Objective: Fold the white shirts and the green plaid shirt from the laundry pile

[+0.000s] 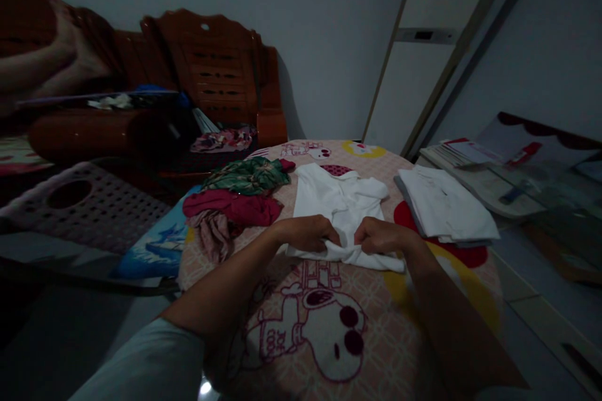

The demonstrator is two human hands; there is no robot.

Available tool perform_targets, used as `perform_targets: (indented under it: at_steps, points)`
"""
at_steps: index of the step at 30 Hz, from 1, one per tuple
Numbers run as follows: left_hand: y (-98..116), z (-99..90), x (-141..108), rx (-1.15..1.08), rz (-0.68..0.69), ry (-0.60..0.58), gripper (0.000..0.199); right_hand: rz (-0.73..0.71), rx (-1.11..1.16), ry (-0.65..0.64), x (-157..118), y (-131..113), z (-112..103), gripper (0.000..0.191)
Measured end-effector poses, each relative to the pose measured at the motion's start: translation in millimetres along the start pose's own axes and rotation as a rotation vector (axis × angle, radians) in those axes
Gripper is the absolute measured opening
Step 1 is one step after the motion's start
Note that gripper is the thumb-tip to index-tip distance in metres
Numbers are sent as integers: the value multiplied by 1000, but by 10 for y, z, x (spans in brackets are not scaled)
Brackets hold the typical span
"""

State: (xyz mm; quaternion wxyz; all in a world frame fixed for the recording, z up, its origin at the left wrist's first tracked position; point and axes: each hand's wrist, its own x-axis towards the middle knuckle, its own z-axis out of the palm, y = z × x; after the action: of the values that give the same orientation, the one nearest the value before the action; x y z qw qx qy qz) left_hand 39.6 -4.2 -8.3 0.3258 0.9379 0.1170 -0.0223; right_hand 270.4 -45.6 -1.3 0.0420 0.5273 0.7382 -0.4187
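A white garment (345, 200) lies on the round table's patterned pink cloth (277, 369), with its near edge folded over. My left hand (310, 233) is closed on the left part of that near edge. A short gap to its right, my right hand (382, 235) grips the same edge with curled fingers. The collar end points away from me. Right of my hands lies a stack of folded white clothes (444, 203). Left of the garment are a green patterned cloth (251, 175) and a crumpled dark pink cloth (235, 207).
A wooden bench (216, 69) stands at the back left, with another person's bare legs (51, 66) on it. A perforated plastic chair (89, 207) is left of the table. Papers (463, 153) lie on a glass-topped surface at the right. Behind is a tall white cabinet-like unit (414, 81).
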Motion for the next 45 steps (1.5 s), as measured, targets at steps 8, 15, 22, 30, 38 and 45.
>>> perform_targets:
  at_steps: [8, 15, 22, 30, 38, 45]
  points:
    - [92, 132, 49, -255, 59, -137, 35, -22, 116, -207, -128, 235, 222, 14]
    - [9, 104, 148, -643, -106, -101, 35, -78, 429, -43, -312, 337, 210, 30]
    - [-640, -441, 262, 110, -534, 860, 25, -74, 542, 1086, 124, 669, -414, 30]
    - [-1363, -560, 361, 214, -880, 1013, 35, 192, -182, 1045, 671, 853, -867, 34]
    - [-1715, -668, 408, 184, -974, 843, 27, 171, -150, 865, 984, 986, -802, 10]
    - [-1860, -729, 356, 4, -838, 938, 24, 30, 140, 1107, 956, 1076, -807, 13]
